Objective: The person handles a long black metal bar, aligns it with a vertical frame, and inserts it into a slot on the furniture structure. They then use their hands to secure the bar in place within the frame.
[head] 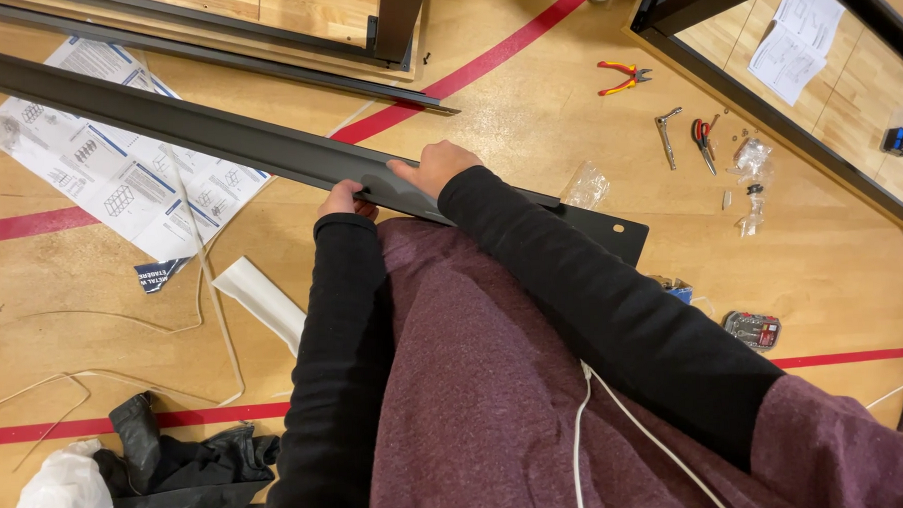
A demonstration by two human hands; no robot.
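A long black metal rail (pixel 197 128) lies slantwise across the wooden floor, from the far left down to a flat end plate (pixel 611 233) at my lap. My right hand (pixel 433 166) rests on top of the rail with fingers curled over its upper edge. My left hand (pixel 347 199) grips the rail's near edge from below, mostly tucked under it. Both arms wear black sleeves over a purple top.
A printed instruction sheet (pixel 118 165) lies left under the rail. Red pliers (pixel 622 76), a ratchet (pixel 665 136), red snips (pixel 704 140) and small screw bags (pixel 751 173) lie to the right. Black frame parts (pixel 766 83) stand at right and top. A black garment (pixel 179 464) lies bottom left.
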